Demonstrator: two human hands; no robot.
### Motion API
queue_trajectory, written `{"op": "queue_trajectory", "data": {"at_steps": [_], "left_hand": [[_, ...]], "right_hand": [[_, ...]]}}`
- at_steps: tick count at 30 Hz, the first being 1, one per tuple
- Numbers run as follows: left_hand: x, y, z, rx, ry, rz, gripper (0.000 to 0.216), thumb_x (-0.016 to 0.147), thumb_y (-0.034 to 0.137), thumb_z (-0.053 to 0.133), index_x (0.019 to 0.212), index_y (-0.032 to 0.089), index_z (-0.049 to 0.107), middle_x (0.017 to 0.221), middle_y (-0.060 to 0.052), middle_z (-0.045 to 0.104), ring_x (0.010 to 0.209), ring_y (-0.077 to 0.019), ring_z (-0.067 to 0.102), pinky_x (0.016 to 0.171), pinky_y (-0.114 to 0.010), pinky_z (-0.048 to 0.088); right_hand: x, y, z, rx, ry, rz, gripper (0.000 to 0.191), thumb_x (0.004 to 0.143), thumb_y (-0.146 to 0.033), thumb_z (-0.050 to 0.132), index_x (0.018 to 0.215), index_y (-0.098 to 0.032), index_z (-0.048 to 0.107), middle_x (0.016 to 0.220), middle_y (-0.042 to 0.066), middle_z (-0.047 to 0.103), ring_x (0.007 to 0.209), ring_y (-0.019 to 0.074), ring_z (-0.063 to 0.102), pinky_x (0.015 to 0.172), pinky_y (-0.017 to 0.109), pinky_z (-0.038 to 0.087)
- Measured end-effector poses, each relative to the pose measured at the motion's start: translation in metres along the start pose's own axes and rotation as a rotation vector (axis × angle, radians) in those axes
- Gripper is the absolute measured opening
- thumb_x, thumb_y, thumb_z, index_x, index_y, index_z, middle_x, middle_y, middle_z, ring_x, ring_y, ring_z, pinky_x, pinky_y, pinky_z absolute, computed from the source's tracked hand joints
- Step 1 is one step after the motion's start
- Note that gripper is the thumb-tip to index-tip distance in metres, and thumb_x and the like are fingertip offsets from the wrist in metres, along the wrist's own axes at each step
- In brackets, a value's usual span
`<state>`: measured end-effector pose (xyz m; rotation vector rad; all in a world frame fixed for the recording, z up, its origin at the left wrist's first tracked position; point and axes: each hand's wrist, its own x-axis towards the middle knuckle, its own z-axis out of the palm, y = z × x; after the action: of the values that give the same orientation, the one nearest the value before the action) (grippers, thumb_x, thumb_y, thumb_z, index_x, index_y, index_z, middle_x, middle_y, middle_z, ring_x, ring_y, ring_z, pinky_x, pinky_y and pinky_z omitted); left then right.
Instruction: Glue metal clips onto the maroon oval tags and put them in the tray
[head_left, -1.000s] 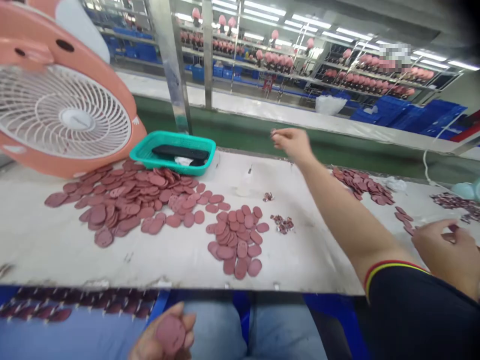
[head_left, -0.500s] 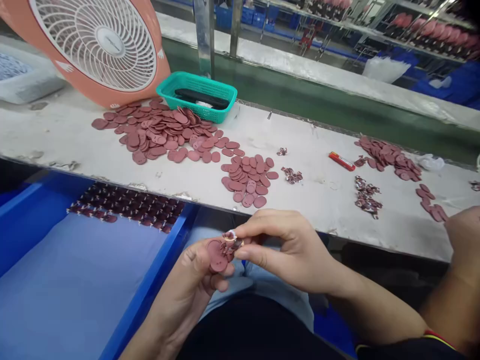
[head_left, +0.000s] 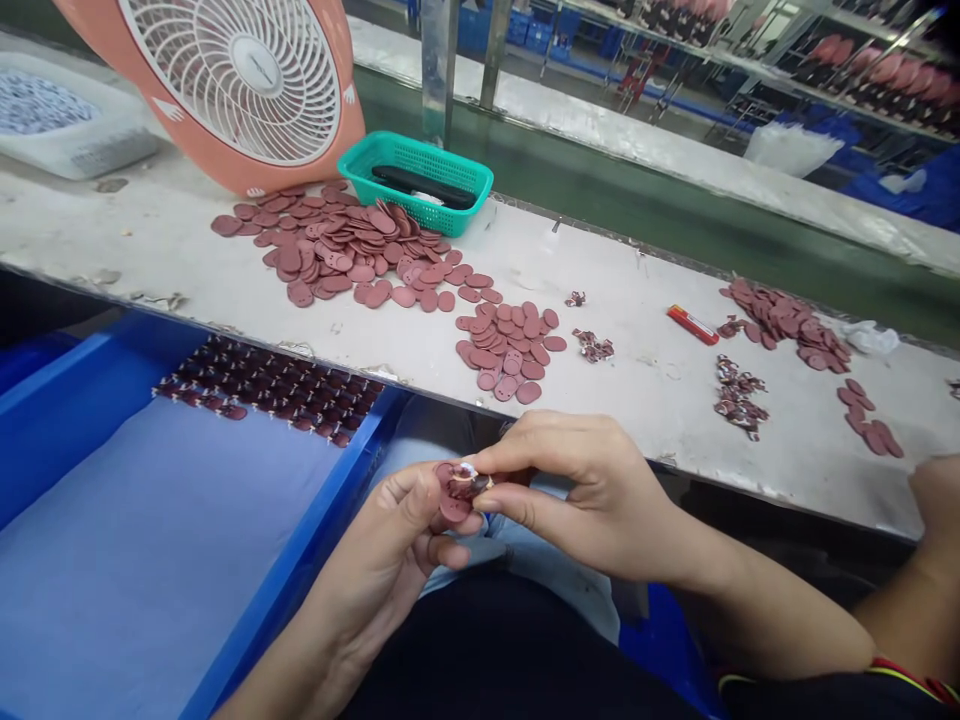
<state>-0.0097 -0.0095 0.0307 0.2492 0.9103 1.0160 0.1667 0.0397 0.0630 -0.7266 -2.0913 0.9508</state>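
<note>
My left hand (head_left: 390,560) is closed on a small dark red oval disc (head_left: 452,492), held over my lap below the table edge. My right hand (head_left: 585,490) pinches a tiny shiny piece (head_left: 471,478) against that disc, thumb and forefinger pressed together. On the white table, straight ahead, lies a small heap of the same oval discs (head_left: 510,345), with a far bigger heap (head_left: 345,250) to its left. Little clusters of small metal-looking pieces (head_left: 595,347) lie just right of the small heap.
A blue tray (head_left: 135,520) at my left holds rows of finished discs (head_left: 270,390). An orange fan (head_left: 247,80), a green basket (head_left: 416,180) and a red lighter (head_left: 694,324) stand on the table. Another person's hand (head_left: 934,490) shows at right, near more discs (head_left: 784,320).
My right hand came back from reaching far over the table and joined my left hand at my lap, pressing a small piece onto the disc. The view dropped downward.
</note>
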Motion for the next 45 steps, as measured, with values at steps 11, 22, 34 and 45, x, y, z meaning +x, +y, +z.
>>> {"op": "queue_trajectory", "data": {"at_steps": [11,22,34,45], "left_hand": [[0.007,-0.006,-0.008,-0.071,-0.023,-0.059,0.037,0.054,0.049,0.093,0.061,0.018,0.074,0.061,0.003,0.068,0.054,-0.0070,0.063,0.044,-0.011,0.053],[0.010,-0.007,-0.011,-0.112,-0.034,-0.101,0.033,0.058,0.047,0.092,0.067,0.019,0.076,0.063,0.002,0.071,0.056,-0.0082,0.066,0.043,-0.011,0.052],[0.011,-0.009,-0.012,-0.076,-0.046,-0.098,0.033,0.059,0.046,0.092,0.071,0.019,0.078,0.063,0.001,0.069,0.055,-0.0076,0.064,0.046,-0.010,0.051],[0.006,-0.008,-0.010,-0.020,-0.071,-0.033,0.028,0.063,0.041,0.091,0.068,0.017,0.078,0.063,-0.001,0.069,0.057,-0.0091,0.061,0.051,-0.014,0.050]], "right_hand": [[0.002,0.004,0.001,0.035,-0.054,0.038,0.013,0.090,-0.013,0.071,0.102,-0.013,0.073,0.083,0.003,0.076,0.073,0.0102,0.068,0.068,0.020,0.053],[0.004,0.008,-0.001,0.071,-0.083,0.071,0.010,0.090,-0.014,0.070,0.100,-0.013,0.074,0.084,0.004,0.076,0.073,0.0112,0.069,0.067,0.020,0.053],[0.006,0.004,-0.006,-0.005,-0.166,0.029,0.011,0.091,-0.012,0.068,0.101,-0.015,0.072,0.084,0.003,0.075,0.073,0.0116,0.067,0.068,0.022,0.053],[-0.002,0.003,-0.001,-0.033,-0.102,-0.057,0.015,0.091,-0.010,0.067,0.104,-0.017,0.071,0.084,0.005,0.073,0.075,0.0133,0.066,0.071,0.024,0.056]]}}
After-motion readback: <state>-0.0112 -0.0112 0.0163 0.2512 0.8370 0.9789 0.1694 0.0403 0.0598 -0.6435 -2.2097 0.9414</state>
